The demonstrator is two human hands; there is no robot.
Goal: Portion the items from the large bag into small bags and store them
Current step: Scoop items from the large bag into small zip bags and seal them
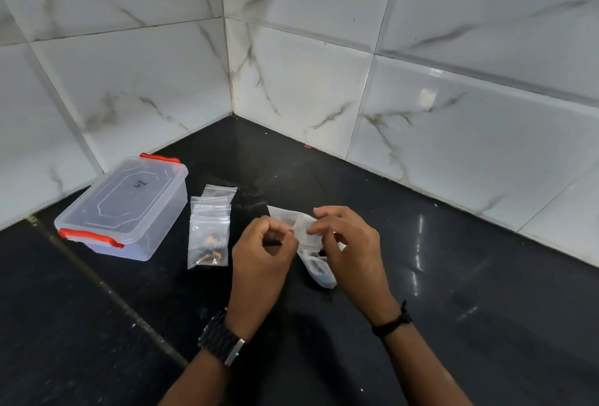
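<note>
Centrally, my left hand (264,245) and right hand (343,243) each pinch the top edge of the crumpled translucent plastic bag (303,227), whose dark contents hang between and below my fingers above the black stone counter (421,276). Left of my left fingers lie small clear zip bags (209,230), one holding brownish pieces; farther left stands the lidded clear plastic box with orange latches (126,208).

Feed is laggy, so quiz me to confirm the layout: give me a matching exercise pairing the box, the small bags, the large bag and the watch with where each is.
Things:
1. lidded box
2. small bags
3. large bag
4. watch

Places:
A. pinched between both hands
B. on the left wrist
C. far left on the counter, closed
D. flat on the counter between box and hands

Pairs: 1-C, 2-D, 3-A, 4-B
</note>
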